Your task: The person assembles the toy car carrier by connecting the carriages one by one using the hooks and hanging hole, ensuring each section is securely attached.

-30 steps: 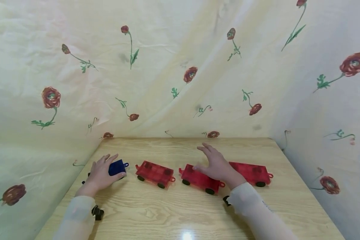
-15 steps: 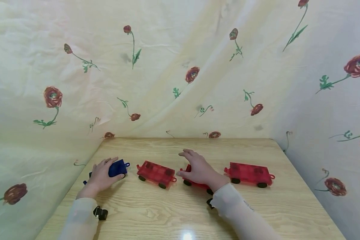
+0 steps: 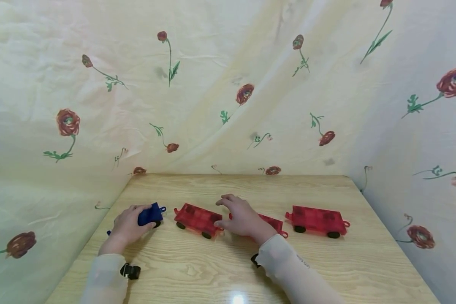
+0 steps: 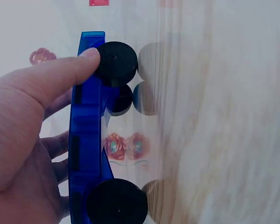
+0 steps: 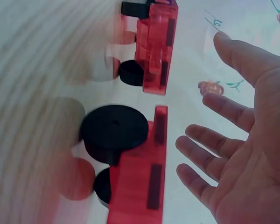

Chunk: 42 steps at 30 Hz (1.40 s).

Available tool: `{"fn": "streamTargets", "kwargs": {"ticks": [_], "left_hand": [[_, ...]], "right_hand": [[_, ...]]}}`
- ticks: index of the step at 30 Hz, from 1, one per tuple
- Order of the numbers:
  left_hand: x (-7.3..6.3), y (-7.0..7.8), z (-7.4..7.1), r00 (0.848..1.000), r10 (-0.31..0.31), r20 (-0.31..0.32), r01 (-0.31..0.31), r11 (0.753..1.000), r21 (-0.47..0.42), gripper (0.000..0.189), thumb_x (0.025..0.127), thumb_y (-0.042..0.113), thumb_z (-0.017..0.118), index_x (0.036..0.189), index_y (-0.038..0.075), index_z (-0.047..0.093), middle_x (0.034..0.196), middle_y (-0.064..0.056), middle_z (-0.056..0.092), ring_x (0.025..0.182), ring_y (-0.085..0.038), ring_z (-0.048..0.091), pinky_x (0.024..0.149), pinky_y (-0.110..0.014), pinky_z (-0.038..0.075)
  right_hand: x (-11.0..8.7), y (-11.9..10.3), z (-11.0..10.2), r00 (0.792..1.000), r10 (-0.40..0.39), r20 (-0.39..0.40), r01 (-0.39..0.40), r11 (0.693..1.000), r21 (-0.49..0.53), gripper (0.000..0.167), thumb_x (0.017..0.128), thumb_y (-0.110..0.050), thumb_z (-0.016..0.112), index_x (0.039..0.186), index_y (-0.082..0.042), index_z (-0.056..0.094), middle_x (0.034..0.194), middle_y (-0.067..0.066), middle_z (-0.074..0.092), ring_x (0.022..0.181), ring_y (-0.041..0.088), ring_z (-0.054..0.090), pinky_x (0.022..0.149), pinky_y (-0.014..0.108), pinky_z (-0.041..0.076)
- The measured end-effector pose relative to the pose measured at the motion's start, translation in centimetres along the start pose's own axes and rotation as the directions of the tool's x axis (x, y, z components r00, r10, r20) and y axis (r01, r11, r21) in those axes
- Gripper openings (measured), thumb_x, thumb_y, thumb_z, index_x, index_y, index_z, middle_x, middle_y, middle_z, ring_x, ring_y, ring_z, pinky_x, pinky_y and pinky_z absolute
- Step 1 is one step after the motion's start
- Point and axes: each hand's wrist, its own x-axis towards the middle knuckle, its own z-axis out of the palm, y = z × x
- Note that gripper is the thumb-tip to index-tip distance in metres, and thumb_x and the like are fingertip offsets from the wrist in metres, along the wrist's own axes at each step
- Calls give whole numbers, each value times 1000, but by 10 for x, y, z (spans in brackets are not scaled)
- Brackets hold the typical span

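Observation:
My left hand (image 3: 127, 226) grips a blue toy train wagon (image 3: 150, 215) at the table's left. In the left wrist view the thumb lies along its side by a black wheel (image 4: 117, 63), and the other fingers are behind it. My right hand (image 3: 238, 216) is over the middle of the table with fingers spread, holding nothing. It partly hides a red translucent wagon (image 3: 272, 222) and reaches the right end of another red wagon (image 3: 195, 216). The right wrist view shows the palm facing the nearer red wagon (image 5: 139, 186), with a gap between them.
A third red wagon (image 3: 318, 220) stands to the right of the right hand. All stand in a loose row on the wooden table (image 3: 197, 270), hooks and loops at their ends. Flowered cloth (image 3: 213, 84) hangs behind and on both sides.
My right hand has moved left from the middle red wagon's right side toward the leftmost red wagon, uncovering the right wagon. My left hand has stayed on the blue wagon.

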Motion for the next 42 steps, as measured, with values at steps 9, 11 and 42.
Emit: {"fn": "streamTargets", "kwargs": {"ticks": [9,11,42], "left_hand": [[-5,-3,6,1000,-8,-15,7,999,-50,66,93,36,82,149,12,58,146,-27,52,132,-57,47,103,-76,31],[-6,-2,7,1000,-12,-19,11,998,-56,66,92,36,83,148,13,58,146,-26,52,132,-57,46,104,-76,31],[-12,3,19,990,-18,-142,-12,978,-208,64,89,43,85,143,14,65,146,-23,50,133,-50,45,105,-73,39]], "right_hand": [[0,-9,12,1000,-12,10,12,999,-41,53,94,-47,78,137,-18,66,152,10,51,138,34,51,116,58,36],[0,-10,14,1000,-16,13,17,999,-47,52,94,-46,79,136,-19,67,151,10,52,137,34,52,116,58,36],[1,-15,32,998,-69,1,69,995,-71,43,90,-42,84,125,-19,73,118,-3,66,107,17,60,99,44,48]]}}
